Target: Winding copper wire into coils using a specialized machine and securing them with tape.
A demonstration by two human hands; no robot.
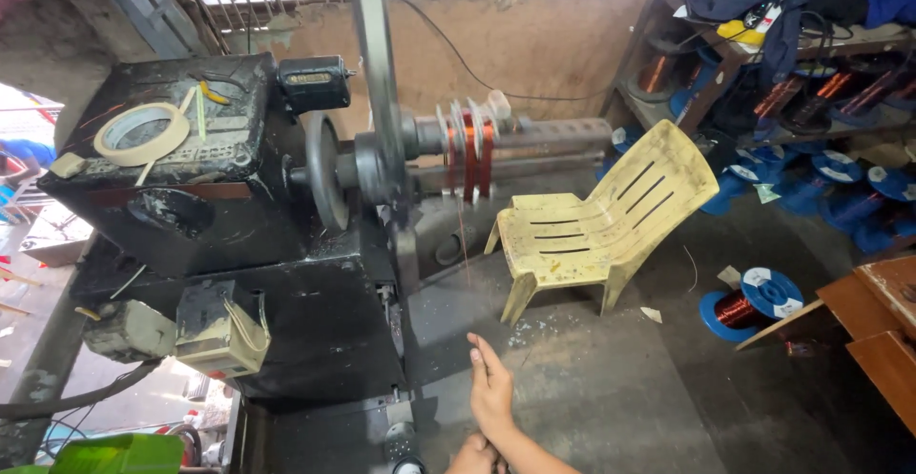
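Observation:
My right hand (491, 393) reaches forward low over the grey floor, fingers stretched out flat, with nothing visible in it. Just beside its wrist, only a small part of my left hand (471, 456) shows at the bottom edge; whether it grips anything is hidden. Ahead stands a black winding machine (286, 245) with a horizontal shaft carrying a former wound with copper wire (469, 145) between pale discs. A thin copper strand (465, 235) hangs down from the former toward my hands.
A worn yellow plastic chair (601, 216) stands right of the machine. A tape roll (143, 132) lies on the machine's top. Blue spools of copper wire (754, 297) lie on the floor and shelves at right. A wooden bench corner (883, 321) juts in.

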